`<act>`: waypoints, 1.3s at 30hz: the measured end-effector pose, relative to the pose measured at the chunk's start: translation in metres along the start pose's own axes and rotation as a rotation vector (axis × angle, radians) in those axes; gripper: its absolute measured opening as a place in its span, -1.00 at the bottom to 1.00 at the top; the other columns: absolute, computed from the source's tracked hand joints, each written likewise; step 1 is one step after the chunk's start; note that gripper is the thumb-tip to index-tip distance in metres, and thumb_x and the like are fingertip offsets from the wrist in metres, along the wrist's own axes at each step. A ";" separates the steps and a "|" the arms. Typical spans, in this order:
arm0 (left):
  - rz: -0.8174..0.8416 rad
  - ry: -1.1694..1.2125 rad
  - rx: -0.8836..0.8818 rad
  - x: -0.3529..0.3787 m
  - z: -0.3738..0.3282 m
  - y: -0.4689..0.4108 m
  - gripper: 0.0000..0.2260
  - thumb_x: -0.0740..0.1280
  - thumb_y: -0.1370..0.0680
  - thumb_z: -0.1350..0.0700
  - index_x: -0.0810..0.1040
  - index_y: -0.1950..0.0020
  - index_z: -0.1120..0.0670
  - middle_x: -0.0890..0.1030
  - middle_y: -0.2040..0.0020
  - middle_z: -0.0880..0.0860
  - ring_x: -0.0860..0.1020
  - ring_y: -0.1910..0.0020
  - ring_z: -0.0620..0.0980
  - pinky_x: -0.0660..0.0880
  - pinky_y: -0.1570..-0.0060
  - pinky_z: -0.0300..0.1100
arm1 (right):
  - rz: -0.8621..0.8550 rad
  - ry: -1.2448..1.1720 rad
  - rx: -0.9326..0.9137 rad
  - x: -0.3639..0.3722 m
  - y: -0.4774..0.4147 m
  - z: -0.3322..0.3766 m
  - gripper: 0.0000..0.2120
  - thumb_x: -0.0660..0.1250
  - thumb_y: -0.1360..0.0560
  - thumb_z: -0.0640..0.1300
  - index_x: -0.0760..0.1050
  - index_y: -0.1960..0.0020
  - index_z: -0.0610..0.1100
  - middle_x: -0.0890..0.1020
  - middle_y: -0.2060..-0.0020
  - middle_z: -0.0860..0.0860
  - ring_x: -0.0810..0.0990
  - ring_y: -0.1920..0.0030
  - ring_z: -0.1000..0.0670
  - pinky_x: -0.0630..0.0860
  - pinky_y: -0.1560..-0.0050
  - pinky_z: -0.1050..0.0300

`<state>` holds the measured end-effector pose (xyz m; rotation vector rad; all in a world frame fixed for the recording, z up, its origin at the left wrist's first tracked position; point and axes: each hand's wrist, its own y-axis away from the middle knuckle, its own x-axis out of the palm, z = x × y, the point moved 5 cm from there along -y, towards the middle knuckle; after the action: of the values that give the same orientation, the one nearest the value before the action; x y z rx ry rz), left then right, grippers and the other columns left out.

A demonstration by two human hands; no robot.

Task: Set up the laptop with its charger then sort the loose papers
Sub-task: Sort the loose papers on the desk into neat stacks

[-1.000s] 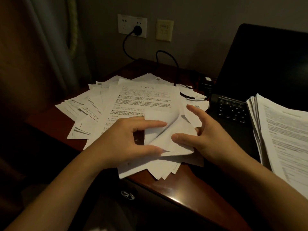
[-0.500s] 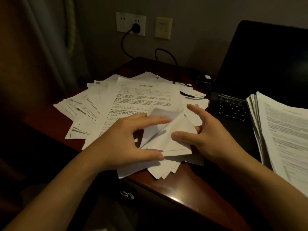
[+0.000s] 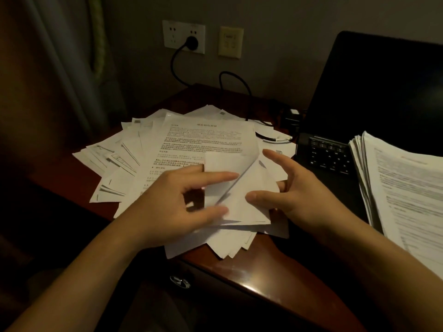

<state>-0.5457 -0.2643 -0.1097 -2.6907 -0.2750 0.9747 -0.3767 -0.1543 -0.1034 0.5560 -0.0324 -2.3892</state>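
Loose papers [image 3: 191, 144]: fanned in an untidy heap across the middle of the frame on the desk [image 3: 263, 276]. A printed page lies face up on top, and the nearest sheets hang over the desk's front edge.
Blank sheet [image 3: 251, 200]: raised off the heap at centre frame, bent along a diagonal crease and held between both hands.
Left hand [image 3: 167, 204]: forefinger laid across the sheet's face and thumb at its lower left corner, gripping that side. The thumb tip is blurred.
Right hand [image 3: 306, 200]: thumb pressed on the sheet's front with one finger showing behind its right edge, pinching it. The other fingers are spread and curved above.
Laptop [image 3: 374, 92]: open at the right of the frame with a dark screen, its keyboard [image 3: 328, 156] just right of the heap.
Stack of papers [image 3: 402, 188]: a roughly squared pile at the right edge, lying over the right part of the laptop.
Charger plug [image 3: 191, 41]: black, seated in the wall socket [image 3: 183, 35] at upper centre. Its cable [image 3: 171, 65] drops behind the desk, and the far end is lost in the dark near the laptop's left side.
Curtain [image 3: 60, 68]: hangs at upper left.
Drawer handle [image 3: 179, 281]: metal, under the desk's front edge at lower centre.
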 end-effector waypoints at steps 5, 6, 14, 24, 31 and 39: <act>0.001 -0.085 0.030 0.002 0.000 -0.003 -0.48 0.47 -0.33 -0.22 0.42 -0.26 -0.43 0.34 -0.11 -0.69 0.26 -0.21 -0.65 0.30 -0.02 -0.67 | -0.075 0.005 -0.052 0.002 -0.002 -0.001 -0.15 0.53 -0.44 -0.14 0.15 -0.56 0.17 0.72 0.29 0.09 0.72 0.26 0.12 0.56 0.38 0.33; -0.013 -0.066 0.021 0.001 0.001 -0.003 -0.52 0.44 -0.36 -0.22 0.44 -0.26 -0.40 0.37 -0.09 -0.69 0.29 -0.20 -0.64 0.31 0.00 -0.66 | -0.073 -0.007 -0.052 0.001 -0.003 -0.001 -0.18 0.51 -0.46 -0.13 0.14 -0.56 0.17 0.72 0.31 0.10 0.72 0.26 0.11 0.56 0.38 0.31; -0.152 -0.033 -0.028 -0.007 0.002 -0.001 -0.46 0.20 -0.68 0.08 0.19 -0.41 -0.56 0.52 0.18 -0.24 0.49 0.28 -0.11 0.50 0.28 -0.28 | 0.083 -0.030 0.035 -0.007 -0.003 -0.005 -0.12 0.47 -0.48 -0.24 0.06 -0.57 0.22 0.76 0.11 -0.02 0.75 0.07 -0.03 0.66 -0.05 -0.04; -0.010 -0.067 -0.026 -0.001 0.003 -0.001 -0.53 0.46 -0.28 -0.26 0.51 -0.19 -0.41 0.47 -0.19 -0.44 0.40 -0.18 -0.52 0.40 -0.03 -0.56 | -0.035 -0.011 -0.031 0.001 -0.004 -0.003 -0.14 0.54 -0.43 -0.19 0.15 -0.55 0.16 0.75 0.22 0.10 0.74 0.23 0.06 0.62 0.30 0.28; -0.136 0.100 -0.039 -0.004 0.003 0.000 -0.71 0.35 -0.57 0.06 0.51 -0.17 -0.33 0.57 -0.03 -0.52 0.52 -0.10 -0.47 0.52 0.12 -0.48 | -0.291 0.195 -0.137 -0.019 -0.006 -0.004 -0.34 0.44 -0.51 0.03 0.24 -0.54 0.09 0.64 0.36 -0.05 0.65 0.33 0.06 0.55 0.34 0.23; -0.242 0.288 -0.114 -0.011 -0.001 0.002 -0.61 0.34 -0.49 -0.01 0.48 -0.27 -0.36 0.64 -0.02 -0.37 0.58 -0.06 -0.37 0.62 0.16 -0.29 | -0.136 -0.362 0.005 -0.009 -0.008 -0.008 -0.61 0.26 -0.61 0.13 0.38 -0.39 0.02 0.72 0.22 -0.14 0.72 0.21 -0.13 0.64 0.22 -0.04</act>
<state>-0.5528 -0.2689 -0.1029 -2.7687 -0.5933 0.5098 -0.3720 -0.1418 -0.1084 0.1240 -0.1642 -2.5945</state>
